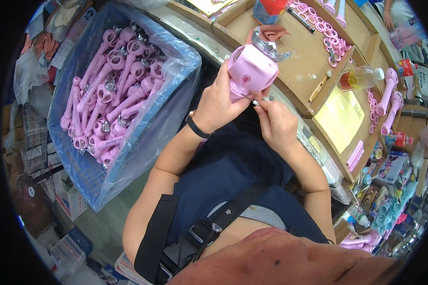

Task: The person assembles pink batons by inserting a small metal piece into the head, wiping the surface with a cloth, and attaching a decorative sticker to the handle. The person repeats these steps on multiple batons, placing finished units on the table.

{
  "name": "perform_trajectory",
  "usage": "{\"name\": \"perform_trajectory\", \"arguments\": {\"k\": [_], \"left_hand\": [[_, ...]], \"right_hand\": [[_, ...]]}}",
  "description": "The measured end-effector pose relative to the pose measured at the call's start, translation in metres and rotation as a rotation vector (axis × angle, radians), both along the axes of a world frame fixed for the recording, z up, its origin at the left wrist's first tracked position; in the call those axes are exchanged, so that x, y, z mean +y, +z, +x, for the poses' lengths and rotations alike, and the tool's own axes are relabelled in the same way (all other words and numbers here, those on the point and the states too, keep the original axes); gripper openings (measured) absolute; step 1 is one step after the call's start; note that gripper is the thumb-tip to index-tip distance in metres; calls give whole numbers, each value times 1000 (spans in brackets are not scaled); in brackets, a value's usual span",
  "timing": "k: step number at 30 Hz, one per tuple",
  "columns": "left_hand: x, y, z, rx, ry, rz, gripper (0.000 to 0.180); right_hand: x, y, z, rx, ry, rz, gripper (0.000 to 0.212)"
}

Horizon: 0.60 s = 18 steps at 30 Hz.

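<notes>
My left hand (215, 108) is wrapped round a pink plastic toy part (252, 66) with a rounded, wide body and a small round mark on its side. A shiny silver crown-like piece (267, 47) sits at its far end. Close to the near end of the part, my right hand (279, 124) is closed in a pinch. A thin, dark, pointed thing with a small white bit (255, 101) shows at its fingertips, touching or very near the pink part. Its kind is too small to make out.
A blue basket (176, 71) lined with clear plastic holds many pink wands at left. Ahead, cardboard trays (290, 80) hold pink rings (314, 19), a marker (301, 21), a brush (320, 86) and yellow paper (340, 118). A bottle (359, 78) and pink wands (390, 90) lie at right.
</notes>
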<state>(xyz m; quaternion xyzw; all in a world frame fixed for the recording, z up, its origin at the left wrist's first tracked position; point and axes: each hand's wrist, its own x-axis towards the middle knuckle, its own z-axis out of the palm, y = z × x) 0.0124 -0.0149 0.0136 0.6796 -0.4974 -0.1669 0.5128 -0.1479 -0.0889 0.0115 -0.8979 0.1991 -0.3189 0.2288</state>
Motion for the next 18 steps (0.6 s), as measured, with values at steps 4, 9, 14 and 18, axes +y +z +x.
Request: {"name": "perform_trajectory", "arguments": {"k": [4,9,14,18], "left_hand": [[1,-3,-1,-8,12,23,78],[-2,-12,1,1,-32,-11,86],[-2,-12,19,713,-184,-23,80],[1,-9,28,1156,-274,60,60]], "right_hand": [[-8,5,2,5,65,882,20],[-18,19,3,7,173,1889,32],[1,29,-4,-19,-98,207,15],[1,27,2,-173,-102,-34,18]]}}
